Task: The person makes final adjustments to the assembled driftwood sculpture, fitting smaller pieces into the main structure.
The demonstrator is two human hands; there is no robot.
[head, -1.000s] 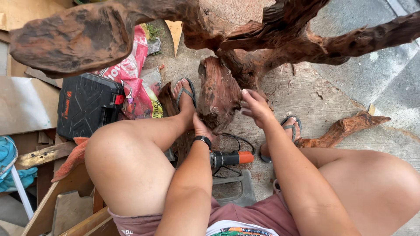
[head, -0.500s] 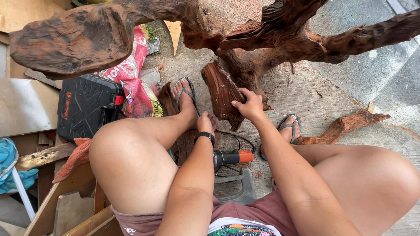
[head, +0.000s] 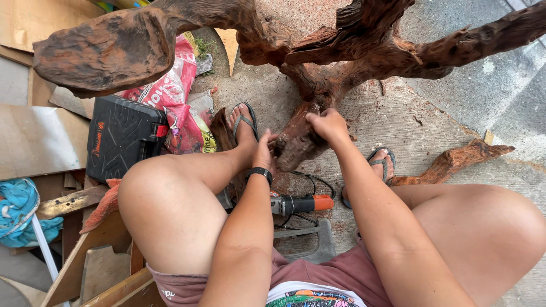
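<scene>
A reddish-brown chunk of root wood (head: 300,143) stands on end between my feet, under a big gnarled driftwood root (head: 318,51). My left hand (head: 265,152), with a black wristband, presses against the chunk's left side. My right hand (head: 326,124) grips its upper right edge. An orange and black power tool (head: 301,203) with a black cord lies on the concrete between my legs, untouched.
A black plastic tool case (head: 122,139) and a red printed bag (head: 179,94) lie to the left. Wooden boards (head: 34,139) and blue cloth (head: 20,207) fill the far left. A smaller root piece (head: 455,162) lies right of my right foot.
The wood chunk has been turned and raised toward the big root's base. My right hand moved up onto its top edge; my left hand came against its side.
</scene>
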